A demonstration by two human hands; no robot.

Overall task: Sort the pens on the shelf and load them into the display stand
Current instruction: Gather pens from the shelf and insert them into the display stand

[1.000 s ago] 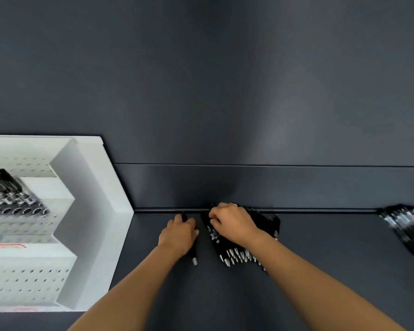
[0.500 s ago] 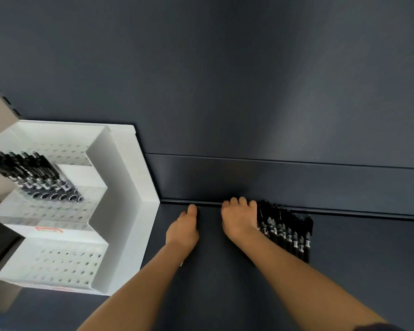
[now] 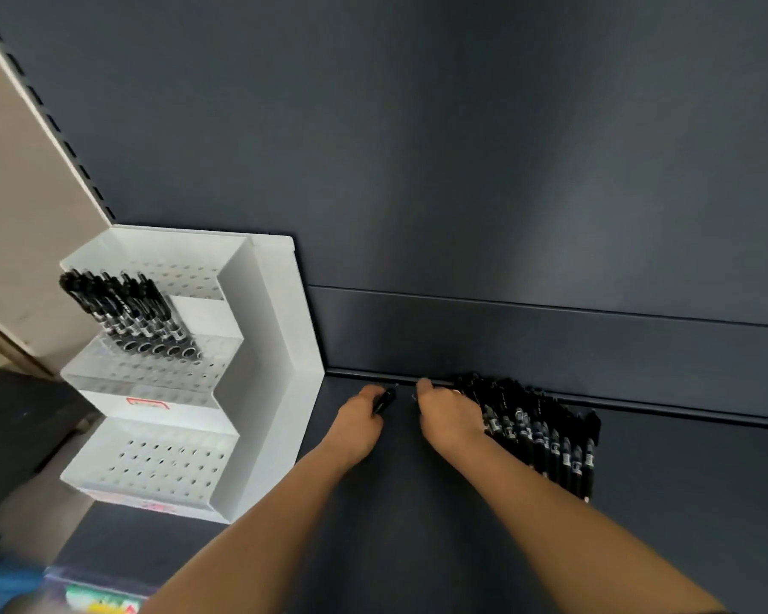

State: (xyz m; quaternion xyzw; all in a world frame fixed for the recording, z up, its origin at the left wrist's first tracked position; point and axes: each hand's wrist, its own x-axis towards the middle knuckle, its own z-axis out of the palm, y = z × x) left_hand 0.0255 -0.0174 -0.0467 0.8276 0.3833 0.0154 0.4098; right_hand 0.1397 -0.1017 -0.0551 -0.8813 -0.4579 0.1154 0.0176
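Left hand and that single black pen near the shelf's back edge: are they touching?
Touching. The head view shows the left hand with its fingers curled round the pen, whose dark end sticks out past them.

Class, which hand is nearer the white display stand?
Left. The left hand, gripping a pen, lies just right of the display stand; the right hand is farther right, against the pile of pens.
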